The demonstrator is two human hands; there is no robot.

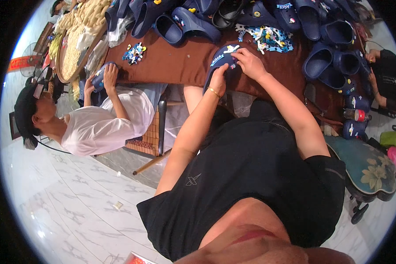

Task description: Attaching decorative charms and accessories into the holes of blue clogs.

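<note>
A navy clog is tilted up at the front edge of the brown-covered table, in front of my body. My left hand is closed around its near side, thumb upward. My right hand bends over the clog's top, its fingertips pinched at a small charm whose shape they partly cover. A white charm and a light-blue lettered charm sit on the upper beside them. Just beyond my right hand lies a heap of loose shoe charms, in blue, white and yellow.
Several navy clogs line the table's far side, and more are stacked at the right. A smaller charm pile lies left on the brown cloth. A co-worker on the left handles another clog. A bottle and padded stool stand right.
</note>
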